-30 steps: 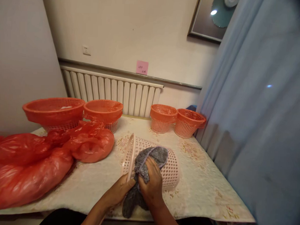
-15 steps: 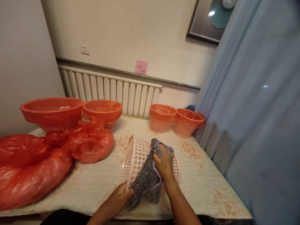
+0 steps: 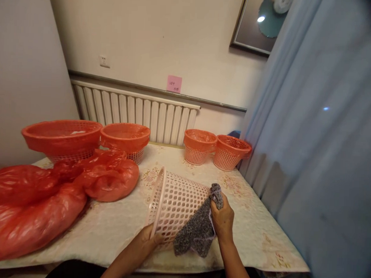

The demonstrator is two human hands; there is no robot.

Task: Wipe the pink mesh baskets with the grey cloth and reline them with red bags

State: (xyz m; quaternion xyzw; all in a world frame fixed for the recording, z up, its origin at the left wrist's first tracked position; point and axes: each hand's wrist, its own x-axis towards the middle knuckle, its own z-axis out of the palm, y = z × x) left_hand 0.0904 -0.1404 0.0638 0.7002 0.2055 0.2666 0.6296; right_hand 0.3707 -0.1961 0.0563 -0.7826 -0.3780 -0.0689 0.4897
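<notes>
A pale pink perforated plastic basket (image 3: 174, 199) lies tipped on its side near the table's front, its mouth facing left. My left hand (image 3: 153, 237) grips the basket's rim at the lower front, thumb outside and the other fingers partly hidden. In my right hand (image 3: 223, 215) is a bunched grey knitted cloth (image 3: 197, 230) with a lilac edging. The cloth hangs down from my closed fingers and lies against the base end of the basket, covering part of its holes.
Filled red plastic bags (image 3: 43, 207) lie on the left of the flowered tablecloth (image 3: 115, 230). Behind them stand a large red-lined basket (image 3: 62, 136) and a smaller lined basket (image 3: 124, 135). Two more lined baskets (image 3: 199, 145) stand at the back right, beside a blue curtain (image 3: 310, 139).
My right hand has moved right and downward with the grey cloth, from the basket's side toward its base end, uncovering more of the holes. My left hand still grips the rim.
</notes>
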